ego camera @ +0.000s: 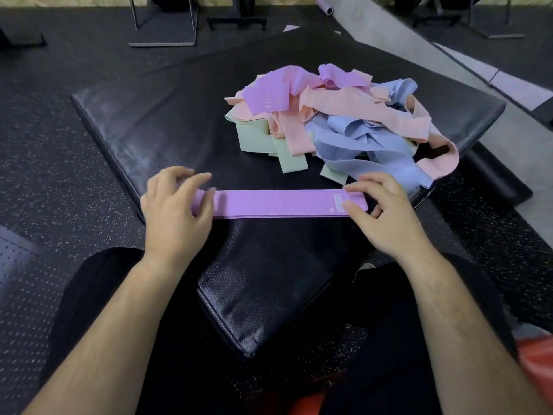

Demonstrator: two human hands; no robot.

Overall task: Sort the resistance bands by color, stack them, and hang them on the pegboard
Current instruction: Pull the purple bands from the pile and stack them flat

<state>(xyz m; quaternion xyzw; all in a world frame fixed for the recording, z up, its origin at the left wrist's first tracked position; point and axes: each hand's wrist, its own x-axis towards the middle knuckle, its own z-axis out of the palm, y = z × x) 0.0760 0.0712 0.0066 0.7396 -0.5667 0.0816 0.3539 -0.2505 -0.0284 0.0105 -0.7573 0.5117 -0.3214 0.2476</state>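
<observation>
A flat stack of purple bands lies crosswise on the black padded bench right in front of me. My left hand pinches its left end between thumb and fingers. My right hand pinches the right end, beside a small white label. Behind the stack sits a tangled heap of bands: purple ones on top at the back, peach in the middle and right, light blue at the front right, pale green at the front left.
The bench stands on speckled black rubber flooring. A perforated dark panel lies at the left edge. Metal rack feet stand at the back. A grey strip of floor runs along the back right.
</observation>
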